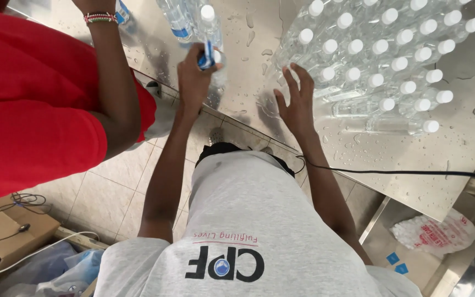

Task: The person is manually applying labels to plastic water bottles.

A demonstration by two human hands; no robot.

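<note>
The wet, glossy stainless-steel table carries clear, shiny plastic bottles with matt white caps. Below lie smooth beige floor tiles and a matt brown cardboard box.

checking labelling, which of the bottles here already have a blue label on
The upright bottles at the top, near the left hand, show blue labels; one is in that hand's grip. The bottles lying stacked by the right hand are bare and clear with white caps.

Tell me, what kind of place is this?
Probably a water-bottling workshop. Many clear capped bottles crowd a wet steel table, and the person's left hand holds a labelled bottle beside a co-worker in red.
</note>
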